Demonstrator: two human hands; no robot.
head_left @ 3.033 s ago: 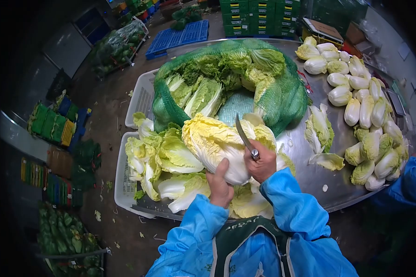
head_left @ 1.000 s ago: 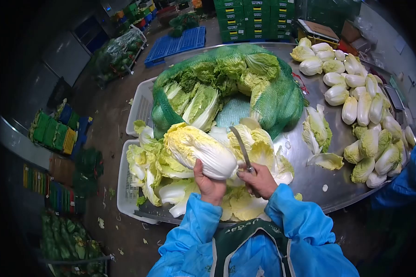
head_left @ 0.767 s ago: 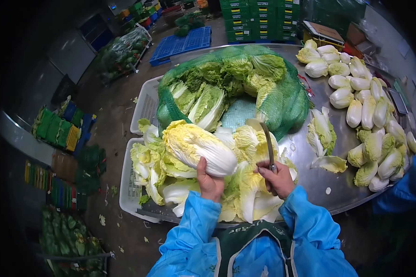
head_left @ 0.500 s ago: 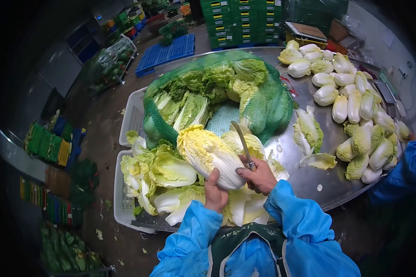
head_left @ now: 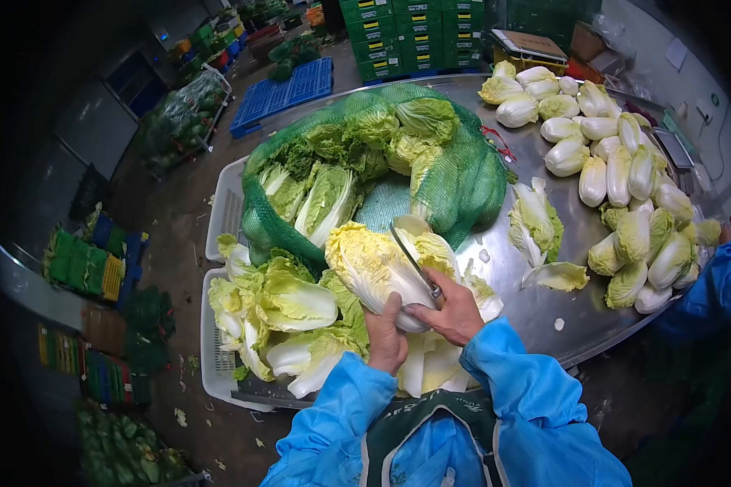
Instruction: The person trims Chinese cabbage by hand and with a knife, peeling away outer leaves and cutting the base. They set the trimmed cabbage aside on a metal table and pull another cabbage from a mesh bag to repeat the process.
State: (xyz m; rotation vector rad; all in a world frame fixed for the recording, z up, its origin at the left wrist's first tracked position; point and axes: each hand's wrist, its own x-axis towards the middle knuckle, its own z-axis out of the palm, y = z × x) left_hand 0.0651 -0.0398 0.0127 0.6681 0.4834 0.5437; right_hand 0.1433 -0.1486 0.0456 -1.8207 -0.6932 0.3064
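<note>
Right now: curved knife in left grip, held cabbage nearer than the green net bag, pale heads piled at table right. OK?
No: the head view shows the curved knife in the right grip, not the left grip. The held cabbage nearer than the green net bag, pale heads piled on the right: both stand.

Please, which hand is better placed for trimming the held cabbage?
Probably the right hand: it grips the curved knife, blade close to the cabbage, while the left hand is occupied supporting the cabbage.
</note>
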